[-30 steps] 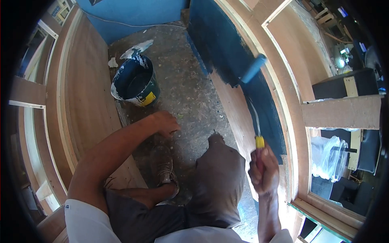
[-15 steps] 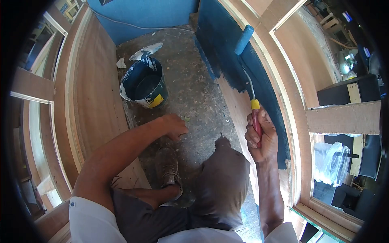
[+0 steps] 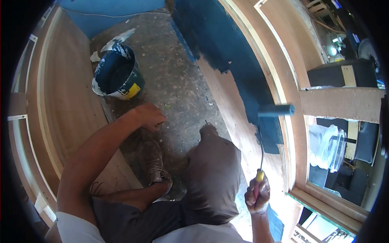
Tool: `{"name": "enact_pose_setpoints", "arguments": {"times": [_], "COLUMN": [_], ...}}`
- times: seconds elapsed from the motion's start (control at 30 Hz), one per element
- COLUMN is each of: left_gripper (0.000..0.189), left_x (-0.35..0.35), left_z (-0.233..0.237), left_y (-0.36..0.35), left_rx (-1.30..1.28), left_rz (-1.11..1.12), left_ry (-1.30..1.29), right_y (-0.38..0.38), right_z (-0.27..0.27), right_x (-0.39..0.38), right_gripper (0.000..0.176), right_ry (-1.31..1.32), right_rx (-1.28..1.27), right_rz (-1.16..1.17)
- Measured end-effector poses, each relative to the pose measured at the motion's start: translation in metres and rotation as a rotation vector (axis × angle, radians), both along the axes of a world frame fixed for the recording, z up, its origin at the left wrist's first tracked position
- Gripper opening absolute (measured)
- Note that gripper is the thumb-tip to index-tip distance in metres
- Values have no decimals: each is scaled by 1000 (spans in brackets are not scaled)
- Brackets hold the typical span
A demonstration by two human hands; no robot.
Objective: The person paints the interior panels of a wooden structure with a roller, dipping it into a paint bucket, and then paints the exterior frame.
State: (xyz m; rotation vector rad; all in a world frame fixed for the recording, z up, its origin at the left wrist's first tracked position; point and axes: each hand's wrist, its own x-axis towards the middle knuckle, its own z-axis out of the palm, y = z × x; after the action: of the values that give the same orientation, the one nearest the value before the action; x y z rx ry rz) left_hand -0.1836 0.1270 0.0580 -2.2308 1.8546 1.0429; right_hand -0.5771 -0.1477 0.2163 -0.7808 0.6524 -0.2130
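"Firstly, what do we record at the right hand [image 3: 258,194]?"

"We find its fingers wrapped around the red handle [image 3: 256,191] of a paint roller, just below the yellow collar [image 3: 259,175]. The blue roller sleeve [image 3: 276,110] lies crosswise in our view, over the border between the painted panel [image 3: 239,48] and its pale wooden frame [image 3: 265,60]. We cannot tell whether it touches either."

"And the left hand [image 3: 150,117]?"

"It hangs above the stained floor [image 3: 166,60], near the shoe [image 3: 153,162], fingers loosely bent. We see nothing in it, but its palm is hidden, so we cannot certify how far it is closed."

"Which step do we enter?"

"In our judgement, roller work on the panel. Dark blue covers its upper part with a ragged lower edge; a bare wood strip [image 3: 219,81] runs beside the floor."

"What does a further pass call for?"

"We judge a firm wrist, the sleeve laid flat and even pressure, with care at the frame, where a stray edge could mark the bare timber."

"Where do we place the bucket [image 3: 133,79]?"

"Upright on the floor, beside the left plywood panel [image 3: 73,65], its rim smeared white, well apart from the roller."
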Motion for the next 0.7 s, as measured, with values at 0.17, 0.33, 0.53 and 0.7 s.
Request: {"name": "enact_pose_setpoints", "arguments": {"times": [0.17, 0.33, 0.53, 0.7], "left_gripper": [25, 25, 22, 24], "left_x": [-3, -5, -4, -7], "left_z": [4, 5, 17, 13], "left_y": [-4, -7, -6, -3], "left_rx": [7, -11, 4, 35], "left_rz": [-11, -28, -17, -35], "left_ry": [-11, -11, -23, -35], "right_y": [1, 5, 17, 9], "right_z": [0, -28, -54, -90], "right_x": [-85, -111, -33, 45], "right_gripper": [45, 40, 49, 52], "right_ry": [93, 222, 171, 130], "right_rx": [43, 30, -22, -77], "right_rz": [-19, -66, -41, -38]}}
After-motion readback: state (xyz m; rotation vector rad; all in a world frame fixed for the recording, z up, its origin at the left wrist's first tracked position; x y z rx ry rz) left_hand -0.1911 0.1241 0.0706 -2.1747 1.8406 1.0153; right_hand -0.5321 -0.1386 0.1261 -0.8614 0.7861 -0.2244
